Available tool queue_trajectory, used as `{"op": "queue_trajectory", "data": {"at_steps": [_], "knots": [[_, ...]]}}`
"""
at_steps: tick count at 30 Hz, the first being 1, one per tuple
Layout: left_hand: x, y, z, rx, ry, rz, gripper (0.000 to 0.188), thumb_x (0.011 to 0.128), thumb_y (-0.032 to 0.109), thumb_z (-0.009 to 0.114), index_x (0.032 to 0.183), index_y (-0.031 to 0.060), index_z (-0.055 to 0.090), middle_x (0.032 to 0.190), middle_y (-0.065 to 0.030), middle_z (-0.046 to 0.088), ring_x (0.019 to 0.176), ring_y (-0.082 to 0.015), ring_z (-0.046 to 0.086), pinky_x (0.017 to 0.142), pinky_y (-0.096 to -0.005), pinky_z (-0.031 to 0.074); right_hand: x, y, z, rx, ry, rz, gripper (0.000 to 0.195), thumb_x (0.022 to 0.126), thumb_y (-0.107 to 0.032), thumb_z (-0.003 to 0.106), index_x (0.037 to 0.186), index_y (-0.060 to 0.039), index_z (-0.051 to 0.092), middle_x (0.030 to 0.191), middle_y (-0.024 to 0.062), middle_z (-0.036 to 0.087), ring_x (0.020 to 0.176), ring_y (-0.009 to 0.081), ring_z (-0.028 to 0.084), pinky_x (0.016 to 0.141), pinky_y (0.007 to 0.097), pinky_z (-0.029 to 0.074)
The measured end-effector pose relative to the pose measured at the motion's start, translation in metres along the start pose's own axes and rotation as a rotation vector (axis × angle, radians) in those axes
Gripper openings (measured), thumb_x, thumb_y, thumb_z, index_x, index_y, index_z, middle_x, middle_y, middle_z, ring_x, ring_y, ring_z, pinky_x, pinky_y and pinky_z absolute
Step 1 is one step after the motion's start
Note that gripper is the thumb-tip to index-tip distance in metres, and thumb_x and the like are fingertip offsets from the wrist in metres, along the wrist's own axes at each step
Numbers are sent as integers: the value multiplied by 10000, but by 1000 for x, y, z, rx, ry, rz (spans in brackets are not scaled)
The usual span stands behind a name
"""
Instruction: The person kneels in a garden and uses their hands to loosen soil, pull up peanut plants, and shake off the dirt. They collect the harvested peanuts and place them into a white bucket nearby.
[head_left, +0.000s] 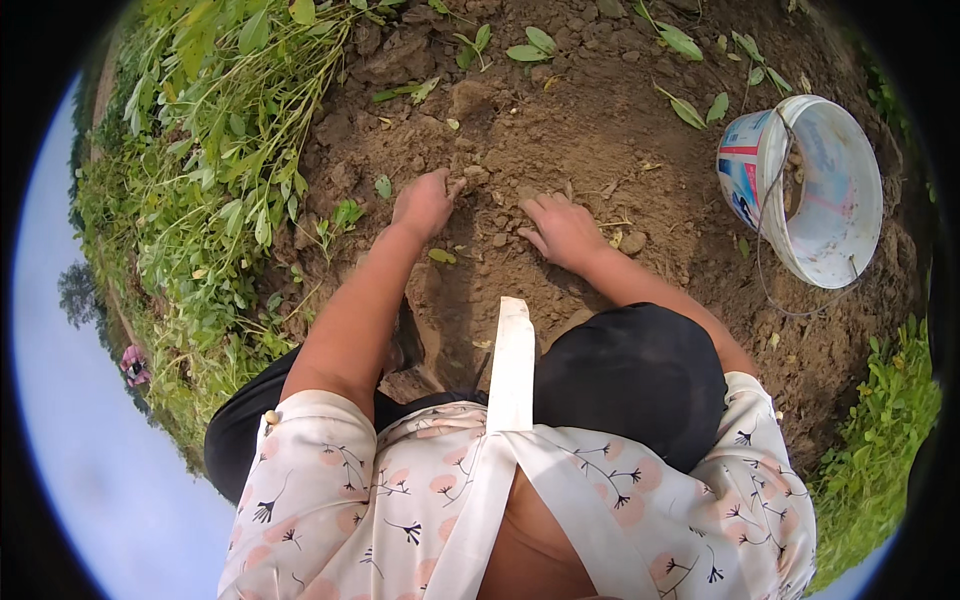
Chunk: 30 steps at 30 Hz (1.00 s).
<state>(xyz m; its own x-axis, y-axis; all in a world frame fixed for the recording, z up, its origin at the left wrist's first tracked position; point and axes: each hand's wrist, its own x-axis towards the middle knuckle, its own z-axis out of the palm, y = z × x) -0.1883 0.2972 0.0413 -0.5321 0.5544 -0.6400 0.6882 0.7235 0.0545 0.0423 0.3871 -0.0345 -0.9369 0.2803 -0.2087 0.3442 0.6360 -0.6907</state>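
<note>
My left hand (426, 201) is low over loose brown soil (510, 142), its fingers curled down at the dirt. Its thumb and forefinger lie close to a small clod; whether they pinch anything is unclear. To its right, my right hand (564, 229) rests palm down on the soil with the thumb apart from the fingers. Those fingertips touch crumbly dirt, and nothing shows in that hand. A small clod (634, 242) lies beside the right wrist. Between the forearms is a yellowish leaf (442, 256).
At right, a white plastic bucket (836, 255) with a printed side and wire handle leans tilted, small tan lumps (793, 180) inside. Leafy green plants (217, 150) crowd the left side; more plants (870, 457) grow at lower right. Far left is another person (135, 365).
</note>
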Motion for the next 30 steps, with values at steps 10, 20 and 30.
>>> {"op": "queue_trajectory", "data": {"at_steps": [10, 20, 30], "knots": [[3, -81, -128, 163, -117, 559, 386, 748, -116, 615, 1080, 68, 683, 1104, -189, 661, 1089, -390, 614, 956, -445, 498, 38, -7, -9, -364, -148, -149, 482, 826, -165, 722, 1288, -126, 591, 1372, 149, 523, 1270, 363, 497, 879, 439, 536], [-7, -166, -162, 97, -163, 539, 353, 752, -50, 670, 1088, 59, 675, 1099, -159, 672, 1079, -361, 629, 941, -422, 511, 5, -13, -80, -205, -148, 173, 257, 951, -289, 622, 962, -33, 602, 999, 176, 664, 993, 394, 627, 788, 520, 498], [96, -152, -136, 275, -19, 518, 875, 847, 146, 786, 1581, 165, 311, 1647, -199, 233, 1475, -433, 301, 1219, -487, 303, 61, 11, -170, -578, -135, 257, 644, 829, -126, 737, 1433, -151, 513, 1577, 143, 355, 1428, 440, 354, 1126, 608, 374]]}}
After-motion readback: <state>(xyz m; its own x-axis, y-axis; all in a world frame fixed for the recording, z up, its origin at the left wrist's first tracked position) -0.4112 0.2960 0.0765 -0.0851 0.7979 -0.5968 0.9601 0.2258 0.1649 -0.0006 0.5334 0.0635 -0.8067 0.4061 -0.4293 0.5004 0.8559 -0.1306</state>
